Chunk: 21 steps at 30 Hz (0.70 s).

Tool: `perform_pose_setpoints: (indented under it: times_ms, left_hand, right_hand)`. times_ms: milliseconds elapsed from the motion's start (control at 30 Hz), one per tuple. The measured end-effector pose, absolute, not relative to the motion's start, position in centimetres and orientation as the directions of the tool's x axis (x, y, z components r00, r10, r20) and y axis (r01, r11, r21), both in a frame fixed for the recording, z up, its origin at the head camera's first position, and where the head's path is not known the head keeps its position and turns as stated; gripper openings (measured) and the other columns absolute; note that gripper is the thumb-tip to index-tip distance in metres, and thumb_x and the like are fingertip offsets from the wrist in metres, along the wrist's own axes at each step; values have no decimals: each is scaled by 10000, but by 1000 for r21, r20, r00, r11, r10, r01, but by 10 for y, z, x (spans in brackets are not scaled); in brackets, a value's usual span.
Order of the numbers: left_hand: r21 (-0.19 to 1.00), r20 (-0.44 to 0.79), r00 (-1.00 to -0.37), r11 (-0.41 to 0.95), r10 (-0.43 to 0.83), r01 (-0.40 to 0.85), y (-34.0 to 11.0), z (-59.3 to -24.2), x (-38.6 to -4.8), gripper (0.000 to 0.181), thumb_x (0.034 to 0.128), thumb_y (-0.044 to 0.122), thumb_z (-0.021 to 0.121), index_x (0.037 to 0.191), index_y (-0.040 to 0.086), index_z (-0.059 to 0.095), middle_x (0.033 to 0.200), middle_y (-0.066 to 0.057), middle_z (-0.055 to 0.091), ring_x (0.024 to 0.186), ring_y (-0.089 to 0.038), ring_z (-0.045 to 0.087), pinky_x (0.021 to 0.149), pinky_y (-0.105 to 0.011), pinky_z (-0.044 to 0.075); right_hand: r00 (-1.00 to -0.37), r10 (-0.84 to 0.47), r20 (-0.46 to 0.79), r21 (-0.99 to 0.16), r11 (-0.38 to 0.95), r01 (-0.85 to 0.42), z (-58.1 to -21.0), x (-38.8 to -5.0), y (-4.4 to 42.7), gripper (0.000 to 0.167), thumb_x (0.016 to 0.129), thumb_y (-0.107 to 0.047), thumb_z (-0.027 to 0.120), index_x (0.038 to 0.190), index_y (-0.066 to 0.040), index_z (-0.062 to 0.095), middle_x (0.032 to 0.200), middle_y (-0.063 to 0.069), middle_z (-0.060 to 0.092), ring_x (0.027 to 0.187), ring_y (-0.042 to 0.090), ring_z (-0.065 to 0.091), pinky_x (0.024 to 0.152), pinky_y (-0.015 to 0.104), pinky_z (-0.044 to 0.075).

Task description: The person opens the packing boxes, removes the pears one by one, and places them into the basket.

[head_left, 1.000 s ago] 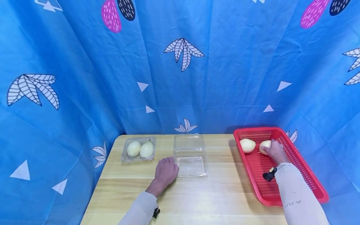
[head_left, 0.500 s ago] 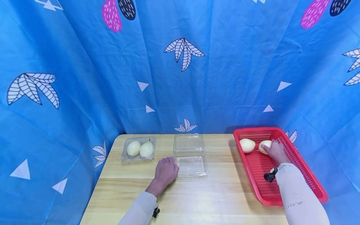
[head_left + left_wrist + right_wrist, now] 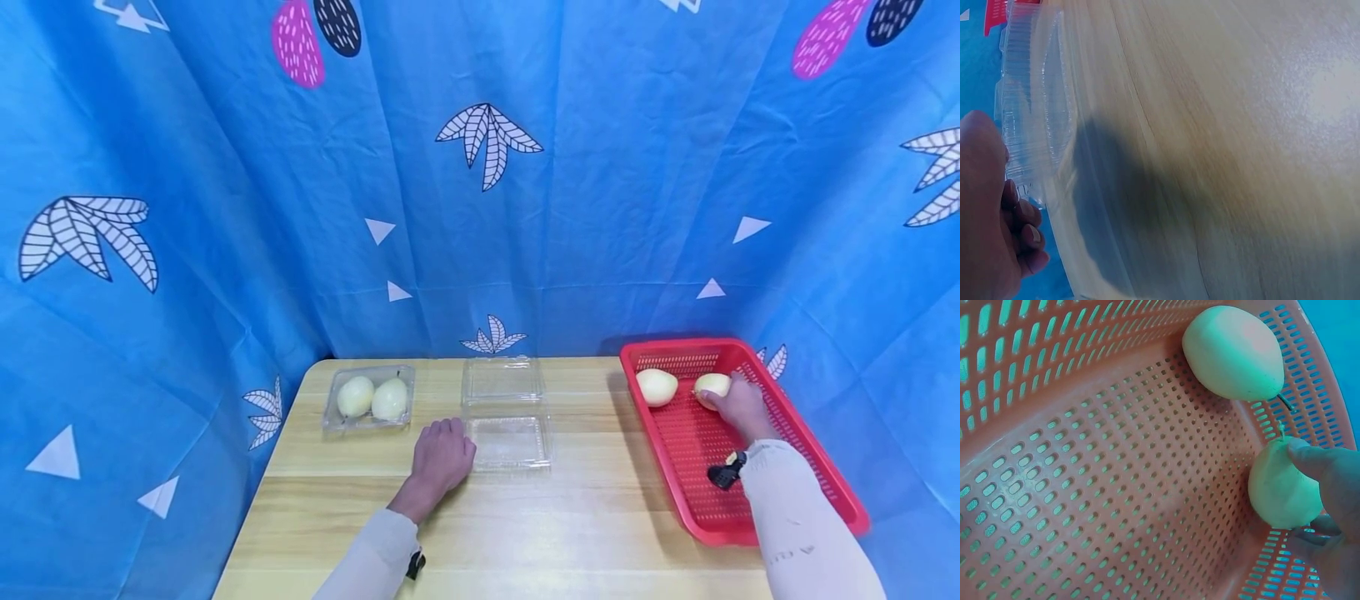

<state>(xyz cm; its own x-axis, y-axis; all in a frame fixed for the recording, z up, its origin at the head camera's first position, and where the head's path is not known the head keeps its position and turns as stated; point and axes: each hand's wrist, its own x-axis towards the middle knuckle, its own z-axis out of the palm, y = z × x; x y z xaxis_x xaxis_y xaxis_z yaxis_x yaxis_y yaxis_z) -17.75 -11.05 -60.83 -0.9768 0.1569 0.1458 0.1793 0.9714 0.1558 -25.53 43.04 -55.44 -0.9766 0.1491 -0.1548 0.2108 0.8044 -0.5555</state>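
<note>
In the red basket (image 3: 671, 467), the right hand (image 3: 742, 407) grips a pale yellow pear (image 3: 712, 387) between thumb and fingers; the right wrist view shows the thumb near the stem of this pear (image 3: 1282, 487). Another pear (image 3: 657, 387) lies to its left, by the basket wall. The left hand (image 3: 441, 457) rests on the table at the left edge of an unfolded clear plastic container (image 3: 510, 442). Seen from the left wrist, the fingers of this hand (image 3: 991, 212) hang loosely curled beside the clear container (image 3: 1029, 94), with nothing visible in them.
A clear container (image 3: 369, 423) with two pears (image 3: 356, 397) stands at the back left of the wooden table (image 3: 555, 533). A blue patterned curtain (image 3: 480, 233) hangs behind the table and at both sides.
The right hand and its pear have shifted slightly to the right in the basket, away from the other pear. The left hand has stayed in place. The head view has turned a little.
</note>
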Motion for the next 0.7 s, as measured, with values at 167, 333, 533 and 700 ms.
perform_pose_setpoints:
  times_ms: [167,333,533,700]
  left_hand:
    - [150,129,-979,972,160,179,-110,-608,-178,246,1007,269,530,824,109,493,738,-30,492,683,-219,471,696,-354,440]
    - [139,129,-978,973,165,183,-109,-607,-177,246,1010,275,516,833,105,502,742,-38,506,683,-222,480,694,-358,444]
    - [144,134,-978,973,160,179,-109,-607,-176,236,1009,268,527,847,97,515,744,-47,515,700,-231,496,703,-363,451]
    - [136,139,-976,973,165,184,-108,-607,-175,232,1006,266,539,853,93,522,739,-44,511,697,-227,491,698,-356,449]
  right_hand:
    - [-982,157,-103,-552,812,188,-555,-257,431,679,975,-318,709,1333,190,435,1076,356,605,886,405,602,735,459,538]
    - [-984,155,-90,-536,825,179,-548,-260,428,761,999,-311,667,1464,198,343,1273,453,521,1126,566,555,951,652,521]
    - [-979,157,-132,-584,785,205,-533,-261,416,916,1017,-409,612,1556,176,156,1510,478,312,1404,645,318,1137,739,328]
    - [-986,139,-86,-570,805,164,-530,-259,407,909,1023,-442,591,1546,184,189,1511,487,296,1429,650,259,1155,747,279]
